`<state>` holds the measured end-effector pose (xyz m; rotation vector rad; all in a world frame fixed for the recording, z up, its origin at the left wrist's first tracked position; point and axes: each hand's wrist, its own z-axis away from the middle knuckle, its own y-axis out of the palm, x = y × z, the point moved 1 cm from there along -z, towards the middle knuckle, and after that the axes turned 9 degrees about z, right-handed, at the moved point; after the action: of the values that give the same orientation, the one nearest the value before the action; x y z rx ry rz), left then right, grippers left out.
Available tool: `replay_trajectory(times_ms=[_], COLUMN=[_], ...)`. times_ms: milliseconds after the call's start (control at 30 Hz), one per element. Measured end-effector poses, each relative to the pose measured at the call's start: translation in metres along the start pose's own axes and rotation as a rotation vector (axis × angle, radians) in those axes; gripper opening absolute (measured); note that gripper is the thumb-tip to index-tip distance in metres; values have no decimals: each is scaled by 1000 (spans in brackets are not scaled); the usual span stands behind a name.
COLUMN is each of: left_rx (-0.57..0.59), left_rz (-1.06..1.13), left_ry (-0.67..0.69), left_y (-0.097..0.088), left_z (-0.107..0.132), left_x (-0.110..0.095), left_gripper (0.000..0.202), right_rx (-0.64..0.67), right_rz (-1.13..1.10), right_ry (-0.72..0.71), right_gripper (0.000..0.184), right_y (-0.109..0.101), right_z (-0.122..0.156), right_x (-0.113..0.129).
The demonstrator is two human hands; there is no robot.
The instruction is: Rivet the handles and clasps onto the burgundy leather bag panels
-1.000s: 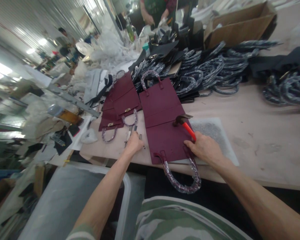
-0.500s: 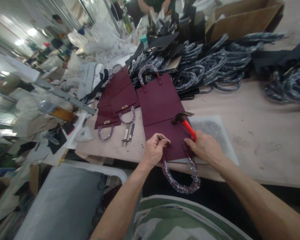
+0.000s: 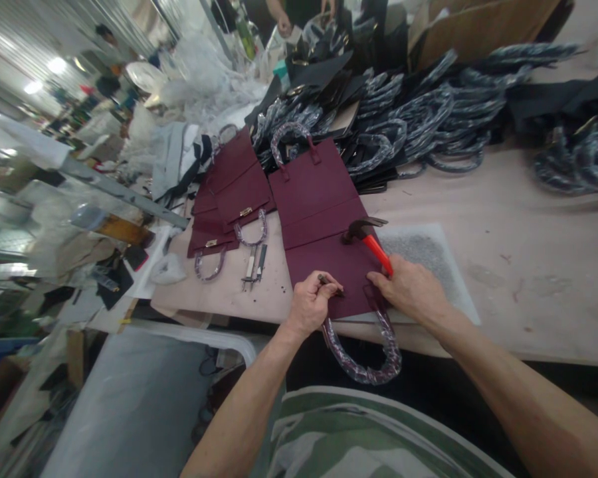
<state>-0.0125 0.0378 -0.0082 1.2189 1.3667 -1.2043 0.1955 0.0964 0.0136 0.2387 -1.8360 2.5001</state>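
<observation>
Burgundy bag (image 3: 323, 226) lies flat at the tabletop's (image 3: 503, 219) near edge, frame centre. Since a second ago, the left hand (image 3: 311, 305) has come from the small tools (image 3: 255, 264), now pinching a small dark piece on the bag's lower edge; the right hand (image 3: 411, 292) stays clamped on the hammer (image 3: 371, 242).

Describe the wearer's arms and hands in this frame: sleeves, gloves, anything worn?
Both forearms are bare, with no sleeves reaching them. The left hand and right hand wear no gloves, and no watch, rings or bands show. The only clothing in view is a green and pale striped garment over the torso at the bottom edge.
</observation>
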Motion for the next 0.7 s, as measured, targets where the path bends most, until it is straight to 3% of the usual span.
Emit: replay_trajectory(times_ms=[167,467,600,700], left_rx=[63,154,135,137], left_rz=[-71,-314,-331,-366], left_ry=[41,280,341,379], left_y=[-1,2,5,8], left_z=[-2,2,4,5], left_x=[-2,1,6,8], left_gripper=[9,14,15,14], right_rx=[-16,-38,-26,-219], right_rz=[3,-105,-340,-404], right_ry=[-4,-53,-122,-213], right_gripper=[40,34,37,41], right_y=[0,0,-30,-70], right_z=[0,-4,12,48], right_x=[-1,-5,-11,-13])
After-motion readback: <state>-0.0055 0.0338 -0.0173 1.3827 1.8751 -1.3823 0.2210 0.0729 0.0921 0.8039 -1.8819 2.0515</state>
